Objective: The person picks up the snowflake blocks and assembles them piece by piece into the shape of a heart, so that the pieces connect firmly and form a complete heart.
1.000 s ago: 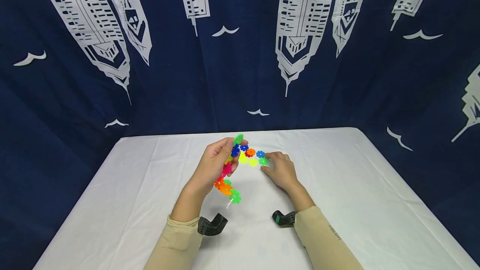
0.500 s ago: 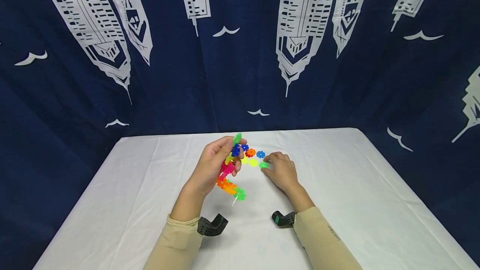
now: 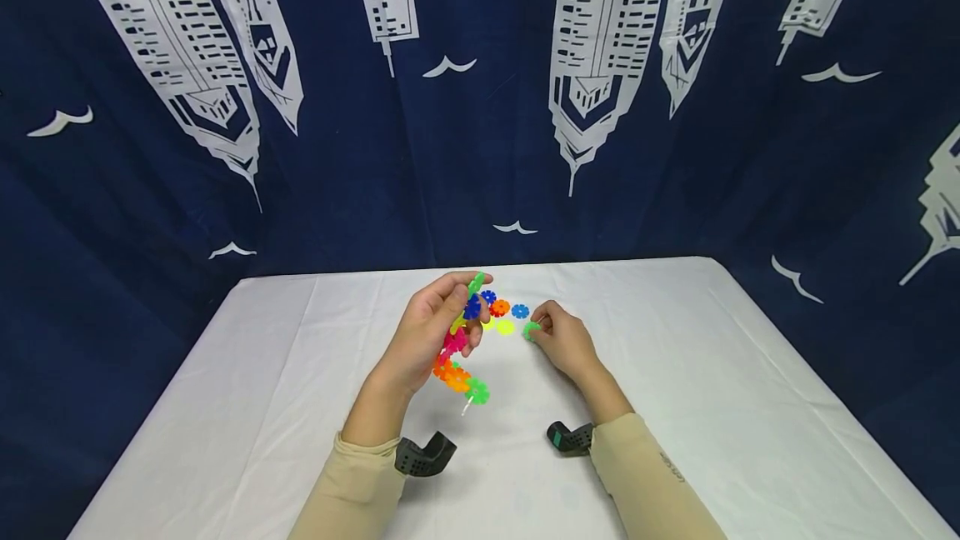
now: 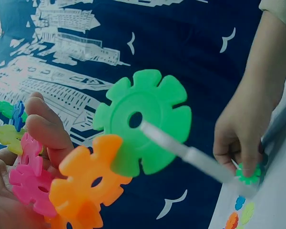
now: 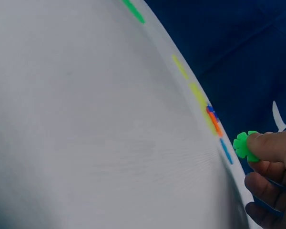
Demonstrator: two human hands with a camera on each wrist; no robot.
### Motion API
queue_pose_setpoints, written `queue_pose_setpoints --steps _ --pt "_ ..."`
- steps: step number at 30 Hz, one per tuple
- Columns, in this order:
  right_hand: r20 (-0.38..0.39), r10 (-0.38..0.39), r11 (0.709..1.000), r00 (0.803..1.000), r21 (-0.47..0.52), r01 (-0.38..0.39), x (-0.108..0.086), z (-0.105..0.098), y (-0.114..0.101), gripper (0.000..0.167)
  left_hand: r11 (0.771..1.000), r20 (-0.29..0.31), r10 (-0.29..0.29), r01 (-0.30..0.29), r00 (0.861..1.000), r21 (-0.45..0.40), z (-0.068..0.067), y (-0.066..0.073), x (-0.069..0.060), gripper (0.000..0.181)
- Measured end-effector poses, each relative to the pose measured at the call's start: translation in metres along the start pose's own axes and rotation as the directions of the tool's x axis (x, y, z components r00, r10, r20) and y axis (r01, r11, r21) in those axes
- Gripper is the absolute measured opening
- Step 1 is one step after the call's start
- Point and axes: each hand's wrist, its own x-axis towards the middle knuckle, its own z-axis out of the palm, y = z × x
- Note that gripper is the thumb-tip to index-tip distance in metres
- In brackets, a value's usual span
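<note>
A chain of flower-shaped plastic discs hangs from my left hand (image 3: 427,327), whose thumb and fingers pinch it near its blue disc (image 3: 472,307). Pink discs (image 4: 33,191), orange discs (image 4: 88,176) and a green end disc (image 4: 150,121) with a thin white piece through its middle hang below. In my right hand (image 3: 566,344), thumb and fingers pinch a single green disc (image 5: 243,146), just right of the loose discs. In the right wrist view that disc appears above the tabletop.
On the white table (image 3: 637,440) behind the hands lie loose discs: a light blue one (image 3: 520,311), an orange one (image 3: 500,307), a yellow one (image 3: 506,327) and a dark blue one (image 3: 488,296). A dark blue printed curtain (image 3: 465,148) hangs behind the table.
My right thumb and fingers have closed on the green disc, which has shifted slightly right, away from the light blue one. The chain's lower end has swung slightly to the right.
</note>
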Motion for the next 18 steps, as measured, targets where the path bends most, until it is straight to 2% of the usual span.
queue_pose_setpoints --steps 5,8,13,18 --pt "-0.025 -0.02 0.99 0.999 0.139 0.023 0.0 -0.012 -0.009 0.016 1.0 0.003 0.018 -0.018 1.0 0.013 0.0 -0.001 0.0 0.044" --pt "-0.04 -0.041 0.967 0.998 0.249 0.05 -0.002 -0.022 -0.02 0.014 0.999 0.001 0.03 -0.03 1.0 0.029 0.001 -0.001 -0.001 0.04" --pt "-0.12 -0.131 0.904 0.984 0.393 0.168 -0.008 -0.042 -0.045 0.015 0.998 -0.005 0.048 -0.047 0.999 0.052 0.003 -0.001 -0.001 0.03" --pt "-0.227 -0.242 0.818 0.943 0.476 0.325 -0.018 -0.06 -0.069 0.016 0.992 -0.005 0.069 -0.068 0.998 0.102 0.005 -0.001 -0.001 0.026"
